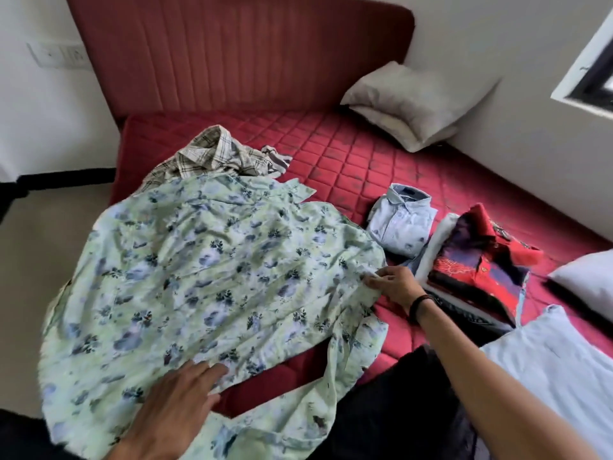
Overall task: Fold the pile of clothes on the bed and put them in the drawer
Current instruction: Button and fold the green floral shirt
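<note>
A pale green floral shirt [212, 260] lay spread across the near left part of the red quilted bed [338, 161], its hem spilling over the near edge, apparently laid flat so it could be folded. The left hand [175, 410] rested on the lower part of the cloth with fingers straight and loose, holding nothing, seemingly to smooth and pin it. The right hand [394, 283] had its grip pinched on the shirt's right edge, likely to pull it taut or start a fold. Beyond the shirt, toward the headboard [232, 51], a checked shirt [212, 154] lay crumpled and unfolded. Toward the bed's right side sat a folded light blue shirt [401, 220] and, just beside it, a folded stack topped by a red shirt [481, 267], seemingly parked clear of the work. No drawer was in view.
</note>
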Available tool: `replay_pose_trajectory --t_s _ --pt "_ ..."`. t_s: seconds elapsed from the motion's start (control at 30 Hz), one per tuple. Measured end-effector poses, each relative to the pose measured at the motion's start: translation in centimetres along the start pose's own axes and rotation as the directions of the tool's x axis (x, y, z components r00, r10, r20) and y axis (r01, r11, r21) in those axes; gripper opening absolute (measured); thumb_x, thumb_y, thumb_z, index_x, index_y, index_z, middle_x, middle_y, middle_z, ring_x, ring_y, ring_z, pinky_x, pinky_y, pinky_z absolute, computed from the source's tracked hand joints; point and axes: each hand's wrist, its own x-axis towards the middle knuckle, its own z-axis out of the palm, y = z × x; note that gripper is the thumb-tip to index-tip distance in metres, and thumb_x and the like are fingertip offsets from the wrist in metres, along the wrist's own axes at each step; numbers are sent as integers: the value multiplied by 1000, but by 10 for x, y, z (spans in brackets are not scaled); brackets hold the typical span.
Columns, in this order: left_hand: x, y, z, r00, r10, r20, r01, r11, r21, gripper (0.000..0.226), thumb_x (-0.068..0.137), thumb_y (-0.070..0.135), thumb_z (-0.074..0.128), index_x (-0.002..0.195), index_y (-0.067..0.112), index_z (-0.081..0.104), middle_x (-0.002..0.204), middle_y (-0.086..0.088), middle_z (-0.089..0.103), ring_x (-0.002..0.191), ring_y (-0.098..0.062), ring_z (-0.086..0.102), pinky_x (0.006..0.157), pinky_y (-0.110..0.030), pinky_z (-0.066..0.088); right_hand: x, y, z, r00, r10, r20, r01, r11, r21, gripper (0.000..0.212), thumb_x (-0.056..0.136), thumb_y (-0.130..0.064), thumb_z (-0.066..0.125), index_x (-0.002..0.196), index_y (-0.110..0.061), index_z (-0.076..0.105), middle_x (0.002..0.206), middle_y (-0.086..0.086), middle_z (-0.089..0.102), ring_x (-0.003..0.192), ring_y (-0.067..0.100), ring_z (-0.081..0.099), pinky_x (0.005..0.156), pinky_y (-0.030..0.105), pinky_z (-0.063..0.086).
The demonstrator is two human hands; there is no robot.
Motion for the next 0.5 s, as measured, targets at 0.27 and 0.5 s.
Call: replay_pose_trajectory --t_s 0.27,0.5 --pt "-12 13 -29 995 6 104 10 989 -150 6 90 37 66 85 40 65 88 22 61 91 6 55 81 -11 45 -35 66 -75 998 25 -56 -42 946 -322 31 82 2 66 57 -13 55 57 8 52 50 18 50 49 25 40" --pt "-41 -75 -110 962 -194 192 182 980 80 64 89 -5 50 110 55 54 123 23 58 115 1 52 101 -22 43 -43 58 -73 887 -318 335 462 638 -616 70 60 -20 92 122 -17 60 114 4 52 107 22 47 96 37 41"
